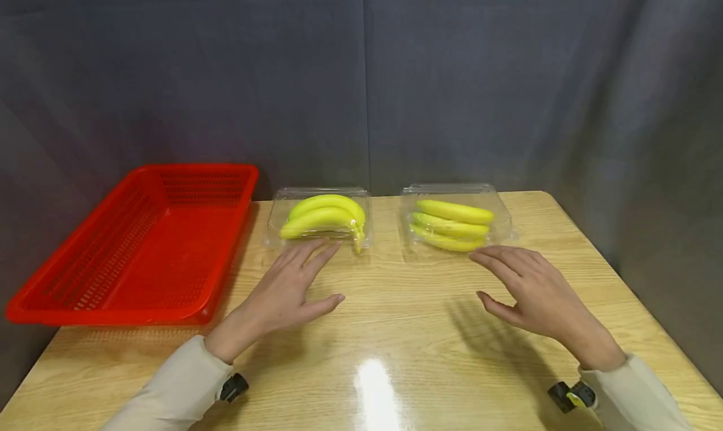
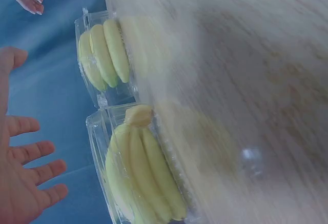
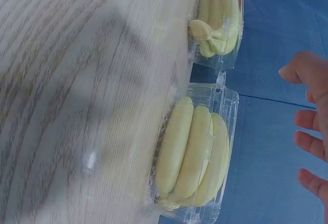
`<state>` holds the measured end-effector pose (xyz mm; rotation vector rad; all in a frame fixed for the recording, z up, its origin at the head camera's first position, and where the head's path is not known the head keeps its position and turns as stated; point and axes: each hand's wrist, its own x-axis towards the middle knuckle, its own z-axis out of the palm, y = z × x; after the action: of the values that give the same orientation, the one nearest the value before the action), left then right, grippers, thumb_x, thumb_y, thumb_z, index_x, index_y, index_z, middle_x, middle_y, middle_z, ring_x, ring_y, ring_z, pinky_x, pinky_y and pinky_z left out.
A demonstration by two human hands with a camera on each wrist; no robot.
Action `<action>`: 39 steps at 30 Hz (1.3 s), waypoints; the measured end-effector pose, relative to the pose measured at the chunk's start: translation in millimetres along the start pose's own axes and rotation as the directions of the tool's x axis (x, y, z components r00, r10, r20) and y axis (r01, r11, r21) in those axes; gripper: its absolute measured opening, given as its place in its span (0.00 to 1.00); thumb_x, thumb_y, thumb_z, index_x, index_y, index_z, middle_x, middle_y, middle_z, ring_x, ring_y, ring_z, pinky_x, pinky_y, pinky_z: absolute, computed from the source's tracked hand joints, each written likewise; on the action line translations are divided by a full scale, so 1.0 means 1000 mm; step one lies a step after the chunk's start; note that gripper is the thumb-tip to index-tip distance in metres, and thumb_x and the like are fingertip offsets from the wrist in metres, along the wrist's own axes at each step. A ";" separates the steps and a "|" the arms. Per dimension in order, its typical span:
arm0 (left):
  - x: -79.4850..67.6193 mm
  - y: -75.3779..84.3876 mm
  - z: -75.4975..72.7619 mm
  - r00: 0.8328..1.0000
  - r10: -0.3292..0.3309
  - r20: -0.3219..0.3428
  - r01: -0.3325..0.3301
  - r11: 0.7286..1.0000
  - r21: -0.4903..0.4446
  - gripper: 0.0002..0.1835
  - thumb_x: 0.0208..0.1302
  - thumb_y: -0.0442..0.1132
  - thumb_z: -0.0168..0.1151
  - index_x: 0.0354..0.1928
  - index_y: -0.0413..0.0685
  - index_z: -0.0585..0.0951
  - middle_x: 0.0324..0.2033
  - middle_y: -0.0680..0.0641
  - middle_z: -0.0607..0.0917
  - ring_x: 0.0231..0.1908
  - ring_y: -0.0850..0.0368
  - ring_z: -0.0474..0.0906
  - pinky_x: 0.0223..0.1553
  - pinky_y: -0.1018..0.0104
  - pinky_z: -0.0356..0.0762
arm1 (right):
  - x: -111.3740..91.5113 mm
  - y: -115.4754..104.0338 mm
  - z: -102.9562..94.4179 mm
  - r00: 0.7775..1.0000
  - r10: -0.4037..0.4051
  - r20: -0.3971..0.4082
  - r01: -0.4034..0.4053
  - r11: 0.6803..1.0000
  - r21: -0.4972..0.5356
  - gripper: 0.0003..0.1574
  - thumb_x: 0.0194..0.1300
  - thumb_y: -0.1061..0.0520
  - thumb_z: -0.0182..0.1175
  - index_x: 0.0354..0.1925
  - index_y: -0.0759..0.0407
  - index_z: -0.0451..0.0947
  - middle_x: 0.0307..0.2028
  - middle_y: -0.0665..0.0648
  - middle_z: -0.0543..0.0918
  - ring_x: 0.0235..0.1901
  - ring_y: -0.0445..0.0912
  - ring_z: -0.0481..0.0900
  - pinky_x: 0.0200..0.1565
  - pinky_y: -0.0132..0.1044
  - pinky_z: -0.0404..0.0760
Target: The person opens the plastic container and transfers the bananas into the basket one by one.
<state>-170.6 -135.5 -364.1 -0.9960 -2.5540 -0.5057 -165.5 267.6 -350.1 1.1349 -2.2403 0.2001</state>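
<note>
Bananas lie crosswise, left bunch's stem at right; left hand, right hand: fingers spread.

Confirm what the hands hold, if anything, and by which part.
Nothing is held: the left hand and right hand are both empty, in the air.
</note>
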 end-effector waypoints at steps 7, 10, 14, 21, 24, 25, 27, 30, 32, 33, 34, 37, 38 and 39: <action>0.011 0.003 0.000 0.997 0.052 -0.064 -0.052 0.999 0.008 0.37 0.60 0.56 0.61 0.67 0.44 0.69 0.62 0.42 0.70 0.60 0.42 0.67 0.58 0.43 0.65 | 0.003 0.002 -0.001 0.996 -0.019 -0.089 0.018 1.000 -0.017 0.32 0.70 0.42 0.47 0.55 0.65 0.77 0.48 0.60 0.81 0.46 0.58 0.78 0.43 0.56 0.75; 0.015 0.005 0.000 0.993 0.076 -0.095 -0.076 0.997 0.007 0.34 0.59 0.53 0.62 0.64 0.43 0.72 0.60 0.42 0.72 0.59 0.43 0.68 0.56 0.44 0.67 | 0.002 0.002 -0.002 0.994 -0.020 -0.111 0.017 1.000 -0.024 0.30 0.69 0.43 0.48 0.54 0.66 0.77 0.47 0.60 0.81 0.44 0.58 0.79 0.43 0.55 0.75; 0.017 0.008 0.001 0.990 0.085 -0.113 -0.085 0.996 0.000 0.30 0.58 0.50 0.62 0.61 0.42 0.74 0.58 0.42 0.74 0.57 0.44 0.70 0.54 0.44 0.69 | 0.002 0.002 -0.004 0.990 -0.022 -0.140 0.017 0.999 -0.034 0.29 0.68 0.45 0.48 0.52 0.66 0.78 0.46 0.60 0.82 0.43 0.58 0.79 0.41 0.55 0.76; 0.022 0.010 0.002 0.984 0.092 -0.154 -0.092 0.996 0.005 0.27 0.57 0.46 0.63 0.58 0.41 0.76 0.55 0.42 0.75 0.54 0.45 0.72 0.52 0.46 0.72 | 0.005 0.005 -0.008 0.986 -0.020 -0.167 0.009 0.998 -0.067 0.27 0.67 0.47 0.49 0.49 0.67 0.79 0.43 0.61 0.82 0.39 0.58 0.80 0.37 0.54 0.76; 0.024 0.011 0.002 0.983 0.094 -0.154 -0.094 0.996 0.007 0.26 0.57 0.44 0.63 0.57 0.40 0.76 0.55 0.42 0.75 0.53 0.45 0.72 0.52 0.47 0.72 | 0.007 0.008 -0.010 0.987 -0.011 -0.163 -0.001 0.997 -0.073 0.26 0.67 0.47 0.48 0.48 0.67 0.79 0.41 0.61 0.82 0.37 0.58 0.80 0.37 0.54 0.77; 0.025 0.012 0.002 0.983 0.098 -0.152 -0.098 0.995 0.009 0.26 0.57 0.44 0.63 0.57 0.40 0.77 0.55 0.41 0.75 0.53 0.45 0.72 0.53 0.48 0.71 | 0.007 0.009 -0.011 0.987 -0.007 -0.161 -0.006 0.997 -0.075 0.26 0.67 0.47 0.48 0.48 0.67 0.79 0.41 0.61 0.82 0.36 0.58 0.80 0.37 0.54 0.77; 0.027 0.013 0.002 0.983 0.106 -0.149 -0.105 0.994 0.015 0.26 0.57 0.43 0.63 0.56 0.39 0.77 0.54 0.41 0.75 0.54 0.45 0.72 0.53 0.48 0.71 | 0.007 0.010 -0.012 0.987 -0.002 -0.160 -0.010 0.997 -0.074 0.26 0.67 0.47 0.48 0.47 0.66 0.79 0.39 0.61 0.82 0.34 0.58 0.80 0.35 0.53 0.77; 0.029 0.014 0.003 0.981 0.117 -0.154 -0.114 0.993 0.030 0.26 0.57 0.43 0.63 0.56 0.38 0.77 0.53 0.40 0.76 0.53 0.44 0.72 0.54 0.49 0.71 | 0.007 0.012 -0.013 0.987 0.009 -0.163 -0.022 0.997 -0.075 0.26 0.67 0.47 0.48 0.46 0.66 0.80 0.37 0.60 0.82 0.31 0.57 0.80 0.33 0.52 0.77; 0.030 0.015 0.003 0.979 0.123 -0.162 -0.118 0.992 0.038 0.25 0.57 0.43 0.63 0.56 0.38 0.77 0.53 0.41 0.77 0.52 0.45 0.73 0.53 0.50 0.72 | 0.007 0.012 -0.013 0.986 0.016 -0.166 -0.029 0.997 -0.074 0.25 0.66 0.47 0.48 0.45 0.66 0.80 0.36 0.60 0.82 0.30 0.56 0.80 0.32 0.52 0.77; 0.031 0.016 0.004 0.978 0.127 -0.166 -0.121 0.992 0.044 0.25 0.57 0.43 0.63 0.56 0.38 0.77 0.52 0.41 0.77 0.52 0.45 0.73 0.53 0.51 0.72 | 0.006 0.013 -0.013 0.986 0.019 -0.168 -0.032 0.997 -0.075 0.25 0.66 0.47 0.48 0.45 0.66 0.80 0.36 0.60 0.82 0.30 0.56 0.80 0.32 0.52 0.77; 0.032 0.016 0.004 0.977 0.131 -0.170 -0.123 0.991 0.052 0.25 0.57 0.43 0.63 0.55 0.38 0.77 0.52 0.41 0.77 0.51 0.45 0.74 0.52 0.51 0.72 | 0.006 0.014 -0.013 0.985 0.022 -0.171 -0.036 0.996 -0.076 0.25 0.66 0.47 0.48 0.44 0.66 0.80 0.36 0.59 0.82 0.30 0.57 0.80 0.32 0.52 0.77; 0.037 0.018 0.004 0.974 0.141 -0.179 -0.129 0.989 0.073 0.24 0.56 0.42 0.63 0.54 0.37 0.78 0.50 0.41 0.78 0.50 0.45 0.74 0.51 0.52 0.73 | 0.006 0.016 -0.013 0.983 0.029 -0.183 -0.044 0.996 -0.080 0.25 0.66 0.47 0.48 0.43 0.65 0.80 0.35 0.59 0.82 0.30 0.57 0.80 0.32 0.52 0.77; 0.038 0.018 0.004 0.973 0.143 -0.183 -0.131 0.988 0.079 0.24 0.56 0.42 0.63 0.53 0.37 0.78 0.49 0.41 0.78 0.49 0.45 0.75 0.50 0.53 0.73 | 0.006 0.017 -0.013 0.982 0.031 -0.186 -0.047 0.996 -0.082 0.24 0.65 0.47 0.48 0.43 0.65 0.80 0.35 0.59 0.82 0.29 0.57 0.80 0.32 0.52 0.77; 0.040 0.019 0.004 0.971 0.145 -0.188 -0.131 0.988 0.085 0.23 0.56 0.42 0.63 0.52 0.37 0.78 0.48 0.41 0.79 0.49 0.45 0.75 0.50 0.53 0.73 | 0.006 0.017 -0.013 0.981 0.034 -0.190 -0.051 0.995 -0.084 0.24 0.65 0.47 0.48 0.42 0.65 0.80 0.35 0.59 0.83 0.29 0.56 0.80 0.32 0.52 0.77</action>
<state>-185.6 -97.7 -346.3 -1.0367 -2.2965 -0.4456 -175.8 279.3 -334.0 0.9797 -2.0859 0.2144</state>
